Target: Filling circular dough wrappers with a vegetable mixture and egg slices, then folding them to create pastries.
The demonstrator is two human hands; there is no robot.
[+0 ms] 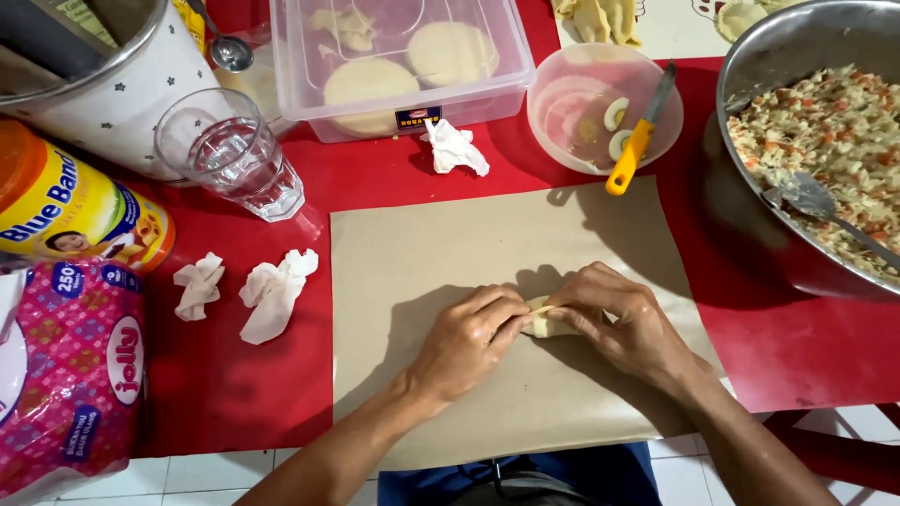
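A small pale folded dough piece (544,323) lies on a sheet of brown paper (422,253) at the middle of the table. My left hand (469,342) pinches its left edge with thumb and fingers. My right hand (623,319) covers its right side, fingertips pressing along the top seam. Most of the dough is hidden under both hands.
A steel bowl of chopped filling (825,131) with a spoon (825,211) stands at the right. Behind are a plastic bowl with egg slices and a yellow-handled knife (637,141), a clear box of dough rounds (403,66), a water glass (234,155), crumpled tissues (272,295), a tin and a pink tissue pack (66,375) at left.
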